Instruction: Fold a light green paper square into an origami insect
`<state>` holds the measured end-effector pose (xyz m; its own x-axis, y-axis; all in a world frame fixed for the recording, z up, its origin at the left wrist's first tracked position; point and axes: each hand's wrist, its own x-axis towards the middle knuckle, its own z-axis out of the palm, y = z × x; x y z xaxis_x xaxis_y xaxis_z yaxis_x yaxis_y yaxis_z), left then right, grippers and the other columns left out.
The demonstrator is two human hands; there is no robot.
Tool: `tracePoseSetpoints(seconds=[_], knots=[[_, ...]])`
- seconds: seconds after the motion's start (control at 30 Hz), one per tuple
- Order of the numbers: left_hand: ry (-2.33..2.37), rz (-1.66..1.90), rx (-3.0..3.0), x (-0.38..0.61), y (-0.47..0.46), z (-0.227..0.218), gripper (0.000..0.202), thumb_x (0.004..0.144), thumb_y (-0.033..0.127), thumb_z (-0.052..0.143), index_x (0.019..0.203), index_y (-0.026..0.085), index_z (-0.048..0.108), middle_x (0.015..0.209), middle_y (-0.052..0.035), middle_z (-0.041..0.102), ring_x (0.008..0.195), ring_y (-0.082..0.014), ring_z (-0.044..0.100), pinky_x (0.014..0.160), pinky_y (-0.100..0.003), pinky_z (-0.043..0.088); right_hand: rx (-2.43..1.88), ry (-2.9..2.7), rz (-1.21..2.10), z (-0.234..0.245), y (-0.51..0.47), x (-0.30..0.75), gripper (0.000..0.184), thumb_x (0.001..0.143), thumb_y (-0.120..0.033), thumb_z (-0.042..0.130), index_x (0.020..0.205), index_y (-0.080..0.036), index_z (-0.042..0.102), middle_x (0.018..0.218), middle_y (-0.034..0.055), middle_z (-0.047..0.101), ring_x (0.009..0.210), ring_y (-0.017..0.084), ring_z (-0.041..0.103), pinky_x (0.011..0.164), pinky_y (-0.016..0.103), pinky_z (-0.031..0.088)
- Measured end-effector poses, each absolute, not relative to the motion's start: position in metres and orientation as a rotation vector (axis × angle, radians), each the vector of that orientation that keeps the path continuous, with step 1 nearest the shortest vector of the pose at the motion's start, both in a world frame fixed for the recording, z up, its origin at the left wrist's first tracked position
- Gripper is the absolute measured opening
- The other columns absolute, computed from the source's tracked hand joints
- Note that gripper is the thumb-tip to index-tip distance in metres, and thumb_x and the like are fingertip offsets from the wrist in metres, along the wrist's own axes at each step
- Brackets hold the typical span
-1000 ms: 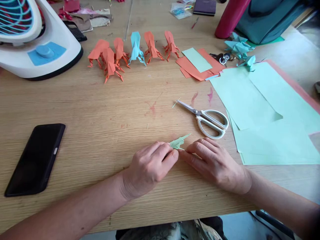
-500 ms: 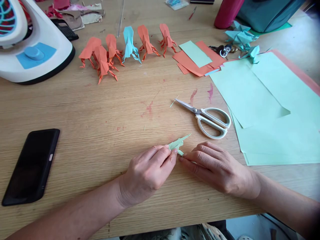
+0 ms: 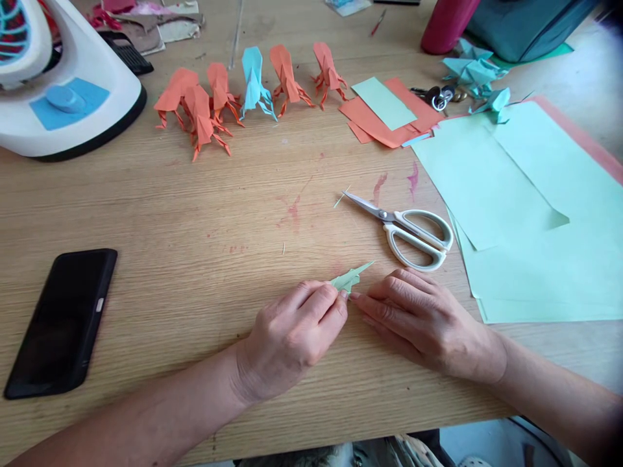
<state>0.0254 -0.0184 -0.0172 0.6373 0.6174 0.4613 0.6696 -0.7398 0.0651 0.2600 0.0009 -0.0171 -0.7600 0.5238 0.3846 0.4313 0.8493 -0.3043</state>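
A small folded piece of light green paper (image 3: 348,279) is pinched in my left hand (image 3: 298,327), its pointed strips sticking out to the upper right. My right hand (image 3: 428,321) has its fingertips pressed together at the paper's lower right corner, close to my left fingertips. The part of the paper under my left fingers is hidden. Just beyond my hands lie scissors (image 3: 422,243) with white handles, blades slightly toward the upper left. A thin green paper sliver (image 3: 339,200) rests by the scissors' tip.
Several orange folded paper figures (image 3: 199,117) and a blue one (image 3: 253,81) stand at the back. Green sheets (image 3: 540,272) spread at the right, near orange paper (image 3: 374,122) and keys (image 3: 440,97). A phone (image 3: 61,324) lies left, below a white fan base (image 3: 97,84).
My right fingertips have moved in against the green paper's lower strip, which is now mostly covered. My left hand keeps its pinch. The whole view has shifted slightly.
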Motion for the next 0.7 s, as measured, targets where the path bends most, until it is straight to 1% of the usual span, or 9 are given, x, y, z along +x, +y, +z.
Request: tracePoseSetpoints(seconds=[0.1, 0.23, 0.33, 0.4, 0.47, 0.57, 0.7], knots=[[-1.095, -0.718, -2.732, 0.0245, -0.0193, -0.0174, 0.013, 0.096, 0.009, 0.061, 0.101, 0.012, 0.072, 0.088, -0.0020, 0.074, 0.079, -0.0143, 0.073, 0.072, -0.025, 0.063, -0.696, -2.589, 0.239, -0.0157, 0.0014, 0.2592, 0.013, 0.096, -0.007, 0.056, 0.101, -0.008, 0.069, 0.077, 0.0060, 0.059, 0.068, 0.017, 0.045, 0.062, 0.033, 0.041], [-1.122, -0.774, -2.713, 0.0235, -0.0193, -0.0183, 0.010, 0.095, 0.010, 0.064, 0.101, 0.013, 0.072, 0.088, -0.0022, 0.075, 0.074, -0.0127, 0.073, 0.068, -0.023, 0.063, -0.689, -2.624, 0.198, -0.0139, 0.0023, 0.2577, 0.016, 0.097, -0.008, 0.054, 0.091, -0.010, 0.069, 0.074, 0.0049, 0.057, 0.066, 0.016, 0.044, 0.060, 0.032, 0.038], [-1.123, -0.772, -2.732, 0.0222, -0.0180, -0.0188, 0.012, 0.096, 0.008, 0.061, 0.100, 0.012, 0.071, 0.088, -0.0038, 0.075, 0.076, -0.0141, 0.074, 0.070, -0.023, 0.064, -0.684, -2.623, 0.156, -0.0137, 0.0030, 0.2566, 0.016, 0.097, -0.008, 0.054, 0.092, -0.008, 0.070, 0.072, 0.0043, 0.056, 0.065, 0.016, 0.043, 0.059, 0.032, 0.037], [-1.088, -0.776, -2.774, 0.0213, -0.0170, -0.0185, 0.013, 0.097, 0.007, 0.059, 0.098, 0.011, 0.071, 0.088, -0.0050, 0.074, 0.083, -0.0165, 0.075, 0.076, -0.026, 0.065, -0.680, -2.621, 0.120, -0.0140, 0.0031, 0.2561, 0.017, 0.097, -0.007, 0.054, 0.094, -0.008, 0.070, 0.071, 0.0037, 0.055, 0.065, 0.016, 0.042, 0.058, 0.032, 0.037], [-1.046, -0.784, -2.811, 0.0207, -0.0161, -0.0178, 0.013, 0.096, 0.006, 0.060, 0.098, 0.009, 0.072, 0.087, -0.0056, 0.074, 0.090, -0.0187, 0.076, 0.083, -0.028, 0.065, -0.675, -2.620, 0.085, -0.0145, 0.0029, 0.2560, 0.017, 0.097, -0.007, 0.054, 0.094, -0.008, 0.071, 0.071, 0.0032, 0.054, 0.065, 0.016, 0.041, 0.058, 0.032, 0.036], [-1.028, -0.768, -2.835, 0.0201, -0.0155, -0.0166, 0.010, 0.093, 0.006, 0.064, 0.099, 0.008, 0.072, 0.086, -0.0059, 0.073, 0.091, -0.0199, 0.075, 0.085, -0.030, 0.065, -0.676, -2.630, 0.050, -0.0148, 0.0024, 0.2565, 0.017, 0.097, -0.006, 0.054, 0.094, -0.008, 0.071, 0.071, 0.0026, 0.053, 0.066, 0.016, 0.041, 0.058, 0.033, 0.035], [-1.029, -0.734, -2.840, 0.0192, -0.0162, -0.0160, 0.019, 0.095, 0.008, 0.062, 0.112, 0.008, 0.070, 0.087, -0.0051, 0.073, 0.095, -0.0202, 0.074, 0.086, -0.030, 0.065, -0.680, -2.634, 0.028, -0.0145, 0.0024, 0.2571, 0.016, 0.097, -0.006, 0.055, 0.098, -0.007, 0.071, 0.071, 0.0021, 0.052, 0.065, 0.016, 0.040, 0.057, 0.033, 0.035]])
